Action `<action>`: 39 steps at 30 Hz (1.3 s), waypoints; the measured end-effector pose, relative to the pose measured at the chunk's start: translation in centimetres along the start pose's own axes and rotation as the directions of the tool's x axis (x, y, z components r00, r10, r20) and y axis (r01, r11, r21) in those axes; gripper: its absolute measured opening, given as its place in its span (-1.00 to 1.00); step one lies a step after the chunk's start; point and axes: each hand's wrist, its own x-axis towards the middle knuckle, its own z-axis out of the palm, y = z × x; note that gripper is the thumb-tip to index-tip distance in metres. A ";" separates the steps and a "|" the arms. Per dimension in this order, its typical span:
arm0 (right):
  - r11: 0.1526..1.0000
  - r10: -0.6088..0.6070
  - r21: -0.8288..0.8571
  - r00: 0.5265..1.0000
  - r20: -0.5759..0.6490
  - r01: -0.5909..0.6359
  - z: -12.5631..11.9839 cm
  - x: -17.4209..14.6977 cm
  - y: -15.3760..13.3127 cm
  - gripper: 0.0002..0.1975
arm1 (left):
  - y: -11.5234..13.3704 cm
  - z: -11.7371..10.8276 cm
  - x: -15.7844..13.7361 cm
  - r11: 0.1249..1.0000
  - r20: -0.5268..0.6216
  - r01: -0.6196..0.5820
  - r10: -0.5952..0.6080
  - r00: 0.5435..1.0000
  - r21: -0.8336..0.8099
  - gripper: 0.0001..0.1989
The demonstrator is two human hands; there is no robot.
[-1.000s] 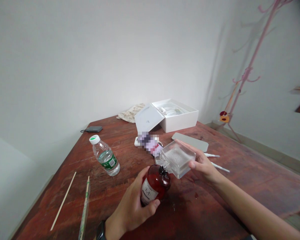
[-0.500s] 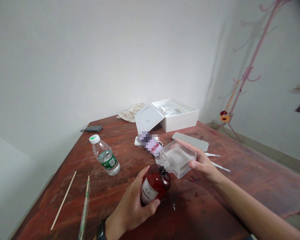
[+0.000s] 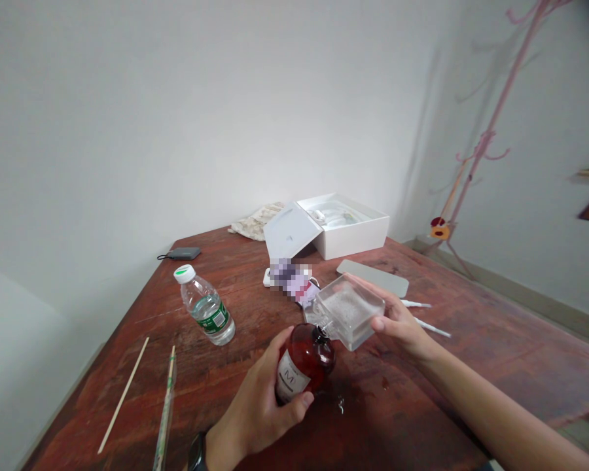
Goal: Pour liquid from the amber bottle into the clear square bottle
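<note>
My left hand [image 3: 255,412] grips a round amber bottle [image 3: 304,360] with a white label, held upright just above the wooden table [image 3: 471,353]. My right hand [image 3: 402,324] holds a clear square glass container [image 3: 349,309], tilted with one corner down at the bottle's open neck. A few drops of liquid lie on the table just below the bottle. A dark watch sits on my left wrist.
A plastic water bottle [image 3: 207,313] stands left of the hands. Two thin sticks [image 3: 144,389] lie at the near left. An open white box [image 3: 341,226], a grey flat device [image 3: 373,278], a cloth [image 3: 255,221] and a dark wallet [image 3: 184,253] lie farther back. A pink coat rack [image 3: 481,144] stands at right.
Both hands hold nearly still. A small wet spot has appeared on the table beneath the amber bottle.
</note>
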 end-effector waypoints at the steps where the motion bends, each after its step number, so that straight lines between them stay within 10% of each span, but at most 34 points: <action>1: 1.000 0.002 -0.001 1.000 -0.003 -0.002 0.0 0.0 0.0 -0.17 | 0.0 0.0 0.0 1.000 0.002 -0.002 0.002 1.000 0.006 -0.23; 39: 1.000 0.026 -0.017 0.999 0.028 -0.026 0.0 0.0 -0.9 -0.14 | -0.1 0.0 -0.1 1.000 -0.001 0.005 -0.005 1.000 0.006 -0.20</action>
